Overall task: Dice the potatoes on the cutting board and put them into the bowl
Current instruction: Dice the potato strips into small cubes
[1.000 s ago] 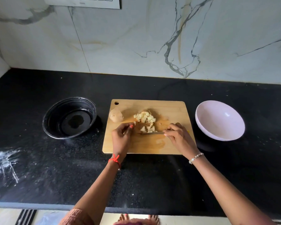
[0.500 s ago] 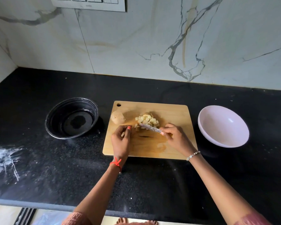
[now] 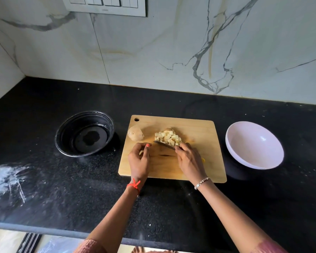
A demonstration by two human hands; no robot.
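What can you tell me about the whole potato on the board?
The potato is whole and unpeeled, with pale brown, speckled skin and a rounded oval shape. It lies at the left edge of the wooden board, near the corner with the hole. Only the board touches it; the diced pile and the left hand are apart from it.

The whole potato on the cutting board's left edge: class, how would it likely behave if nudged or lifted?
The whole potato looks rounded, so a nudge would probably roll it, perhaps off the cutting board, since it sits at the left edge. Its uncut skin looks dry, so likely easy to grip. It probably feels solid and stiff.
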